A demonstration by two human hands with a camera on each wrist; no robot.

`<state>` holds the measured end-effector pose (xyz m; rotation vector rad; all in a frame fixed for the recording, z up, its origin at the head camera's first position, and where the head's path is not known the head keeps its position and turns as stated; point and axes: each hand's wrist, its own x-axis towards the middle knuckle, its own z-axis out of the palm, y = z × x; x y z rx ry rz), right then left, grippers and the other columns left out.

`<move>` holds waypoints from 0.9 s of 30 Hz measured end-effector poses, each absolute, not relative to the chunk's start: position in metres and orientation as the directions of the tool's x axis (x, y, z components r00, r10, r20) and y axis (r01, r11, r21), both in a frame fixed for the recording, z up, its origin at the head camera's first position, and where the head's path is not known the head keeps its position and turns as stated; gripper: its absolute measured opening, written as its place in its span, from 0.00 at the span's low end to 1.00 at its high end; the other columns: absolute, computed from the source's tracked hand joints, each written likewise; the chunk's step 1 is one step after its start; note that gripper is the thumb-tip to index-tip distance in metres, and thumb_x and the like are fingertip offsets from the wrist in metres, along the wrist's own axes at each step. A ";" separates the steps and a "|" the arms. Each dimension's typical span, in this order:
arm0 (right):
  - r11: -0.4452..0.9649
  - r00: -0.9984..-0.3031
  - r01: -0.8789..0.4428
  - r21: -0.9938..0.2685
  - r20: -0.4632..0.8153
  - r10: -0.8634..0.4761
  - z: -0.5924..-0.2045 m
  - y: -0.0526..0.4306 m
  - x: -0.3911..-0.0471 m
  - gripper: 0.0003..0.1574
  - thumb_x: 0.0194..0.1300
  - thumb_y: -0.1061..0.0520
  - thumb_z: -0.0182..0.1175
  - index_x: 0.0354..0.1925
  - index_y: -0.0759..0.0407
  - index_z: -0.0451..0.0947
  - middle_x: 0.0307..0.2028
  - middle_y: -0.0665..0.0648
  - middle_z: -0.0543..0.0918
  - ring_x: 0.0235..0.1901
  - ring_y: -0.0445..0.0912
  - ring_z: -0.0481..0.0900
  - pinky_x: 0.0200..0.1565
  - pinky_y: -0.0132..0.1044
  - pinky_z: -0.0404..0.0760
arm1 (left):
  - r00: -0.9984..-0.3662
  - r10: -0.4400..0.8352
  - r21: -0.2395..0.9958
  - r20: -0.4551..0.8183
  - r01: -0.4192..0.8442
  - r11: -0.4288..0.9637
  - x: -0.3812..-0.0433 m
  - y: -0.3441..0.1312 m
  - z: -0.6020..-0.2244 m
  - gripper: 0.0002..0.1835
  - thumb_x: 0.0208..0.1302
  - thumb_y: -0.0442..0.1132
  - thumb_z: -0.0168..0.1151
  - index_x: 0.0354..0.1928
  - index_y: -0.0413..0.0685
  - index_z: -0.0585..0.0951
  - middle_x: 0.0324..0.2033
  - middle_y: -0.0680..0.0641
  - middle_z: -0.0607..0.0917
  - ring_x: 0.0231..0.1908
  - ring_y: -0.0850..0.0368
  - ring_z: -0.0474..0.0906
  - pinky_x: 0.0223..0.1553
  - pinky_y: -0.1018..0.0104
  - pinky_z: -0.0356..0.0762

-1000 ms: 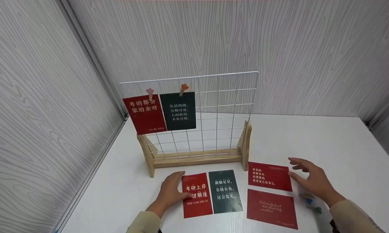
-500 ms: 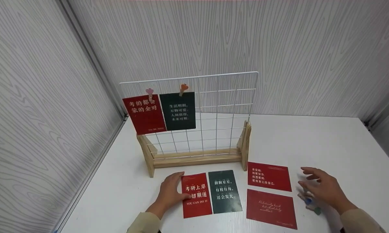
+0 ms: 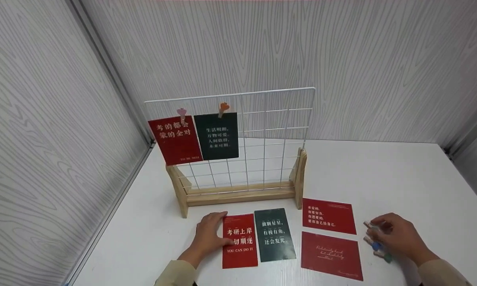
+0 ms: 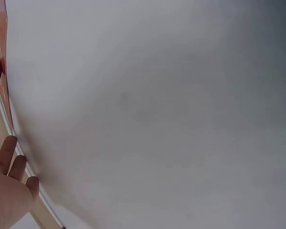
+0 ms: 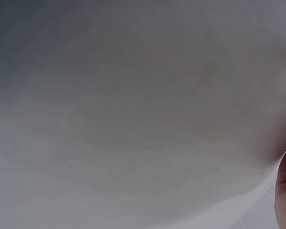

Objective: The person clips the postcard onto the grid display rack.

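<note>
My left hand point(image 3: 207, 235) lies at the left edge of a red card point(image 3: 242, 258) with white writing. Its thumb overlaps the card and a fingertip touches the top corner; the left wrist view shows these fingers point(image 4: 6, 155) loosely spread. A dark green card point(image 3: 276, 238) lies just right of it. At the right, my right hand point(image 3: 401, 238) has thumb and forefinger brought together on a small wooden clothespin point(image 3: 367, 224), partly hidden by the fingers. Beneath that hand are more clothespins, one with a blue top point(image 3: 376, 246) and one with a green top point(image 3: 387, 258).
A white wire grid point(image 3: 274, 119) stands upright in a wooden base point(image 3: 238, 194). Clothespins hold a red card point(image 3: 177, 145) and a dark green card point(image 3: 216, 137) on it. Two more red cards point(image 3: 329, 216) lie flat right of centre, one below the other.
My right hand has moved right and down from beside the upper red card to the clothespins, and its fingers have closed together there. The left hand has stayed at its card.
</note>
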<state>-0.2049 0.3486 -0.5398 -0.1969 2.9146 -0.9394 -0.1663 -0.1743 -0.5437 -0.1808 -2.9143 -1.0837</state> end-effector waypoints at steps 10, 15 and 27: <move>0.818 -0.987 -0.130 -0.561 -0.002 -0.158 -0.541 0.348 -0.207 0.12 0.56 0.52 0.69 0.37 0.55 0.80 0.38 0.54 0.78 0.36 0.48 0.74 0.39 0.40 0.78 | -0.986 0.155 0.732 0.067 0.154 0.663 -0.167 -0.173 -0.541 0.47 0.43 0.38 0.78 0.67 0.41 0.66 0.54 0.43 0.68 0.56 0.44 0.67 0.58 0.48 0.67; 0.819 -0.989 -0.110 -0.564 -0.016 -0.144 -0.538 0.348 -0.206 0.14 0.59 0.52 0.66 0.41 0.58 0.79 0.37 0.54 0.80 0.36 0.48 0.76 0.40 0.44 0.78 | -0.984 0.162 0.763 0.074 0.161 0.627 -0.167 -0.171 -0.540 0.48 0.46 0.35 0.77 0.69 0.36 0.61 0.55 0.42 0.64 0.43 0.55 0.70 0.43 0.63 0.76; 0.757 -0.992 -0.101 -0.646 0.010 -0.125 -0.523 0.339 -0.214 0.16 0.62 0.51 0.65 0.45 0.57 0.78 0.41 0.58 0.83 0.39 0.52 0.79 0.39 0.41 0.81 | -0.995 0.080 0.809 0.064 0.099 0.579 -0.166 -0.174 -0.536 0.38 0.46 0.31 0.75 0.62 0.35 0.70 0.42 0.44 0.78 0.37 0.55 0.74 0.38 0.62 0.78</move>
